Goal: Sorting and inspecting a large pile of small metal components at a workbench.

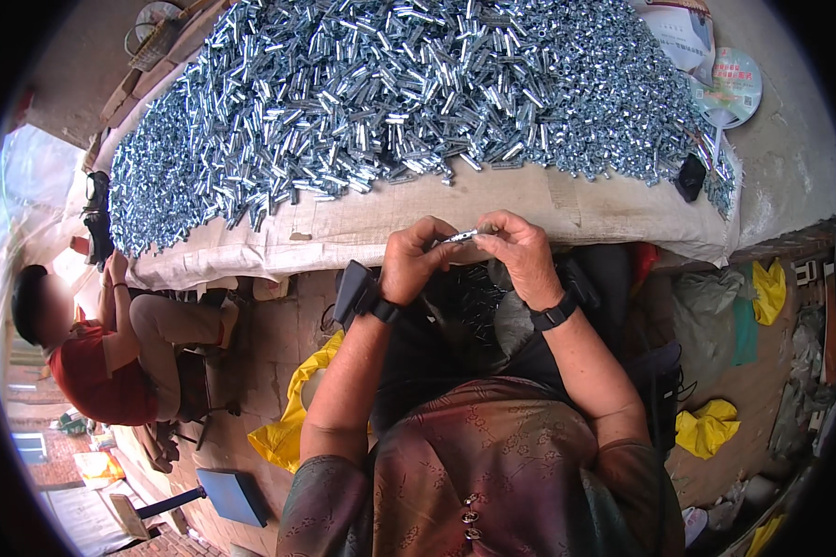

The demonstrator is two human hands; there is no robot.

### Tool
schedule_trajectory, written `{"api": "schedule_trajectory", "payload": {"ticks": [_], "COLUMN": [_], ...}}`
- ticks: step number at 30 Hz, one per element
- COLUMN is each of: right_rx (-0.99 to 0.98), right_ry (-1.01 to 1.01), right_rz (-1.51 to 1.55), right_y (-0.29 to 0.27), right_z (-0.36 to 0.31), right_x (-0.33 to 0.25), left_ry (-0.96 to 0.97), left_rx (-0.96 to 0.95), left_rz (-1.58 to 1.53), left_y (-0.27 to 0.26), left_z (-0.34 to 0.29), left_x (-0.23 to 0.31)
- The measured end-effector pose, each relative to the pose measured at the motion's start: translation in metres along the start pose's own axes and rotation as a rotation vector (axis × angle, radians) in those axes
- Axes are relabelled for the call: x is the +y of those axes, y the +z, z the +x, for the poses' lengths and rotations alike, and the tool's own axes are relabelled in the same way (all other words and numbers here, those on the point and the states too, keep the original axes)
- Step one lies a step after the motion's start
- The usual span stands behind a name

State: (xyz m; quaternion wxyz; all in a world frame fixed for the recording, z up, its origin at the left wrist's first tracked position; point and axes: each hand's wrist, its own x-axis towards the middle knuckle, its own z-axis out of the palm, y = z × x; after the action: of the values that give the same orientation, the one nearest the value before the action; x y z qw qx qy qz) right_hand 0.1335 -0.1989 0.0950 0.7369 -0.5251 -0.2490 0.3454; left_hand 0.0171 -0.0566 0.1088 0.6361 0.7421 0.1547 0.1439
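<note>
Both hands meet just in front of the table's near edge, above my lap. A short shiny metal sleeve (460,237) lies level between them. My left hand (416,262) pinches its left end, while the fingertips of my right hand (522,258) close on its right end. Whether it is one part or two fitted together is too small to tell. Beyond the hands a big heap of silvery metal sleeves (372,102) covers the cloth. Smaller metal pieces (613,121) lie heaped at its right, and more small pieces (163,176) at its left. Below my hands, dark space between my knees holds several thin metal pieces (478,297).
Pale cloth (418,209) covers the table edge. A round fan (729,88) and a black item (690,176) lie at its right. Another person in a red shirt (97,371) sits at the left. Yellow bags (297,399), a blue stool (232,497) and grey sacking (706,316) surround me.
</note>
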Motion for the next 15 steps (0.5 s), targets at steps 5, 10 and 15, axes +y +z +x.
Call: {"api": "schedule_trajectory", "payload": {"ticks": [5, 10, 15], "right_rx": [-0.078, -0.204, -0.152], "right_ry": [-0.08, -0.079, -0.117], "right_rz": [-0.108, -0.293, -0.693], "right_y": [0.003, -0.015, -0.04], "right_z": [-0.001, 0.0, 0.003], "right_x": [-0.005, -0.009, -0.044], "left_ry": [0.016, -0.031, 0.098], "left_rx": [0.017, -0.055, -0.3], "left_rz": [0.148, 0.182, 0.4], "left_y": [-0.001, 0.003, -0.001], "left_z": [-0.005, -0.009, -0.013], "left_x": [0.008, 0.008, 0.001]}}
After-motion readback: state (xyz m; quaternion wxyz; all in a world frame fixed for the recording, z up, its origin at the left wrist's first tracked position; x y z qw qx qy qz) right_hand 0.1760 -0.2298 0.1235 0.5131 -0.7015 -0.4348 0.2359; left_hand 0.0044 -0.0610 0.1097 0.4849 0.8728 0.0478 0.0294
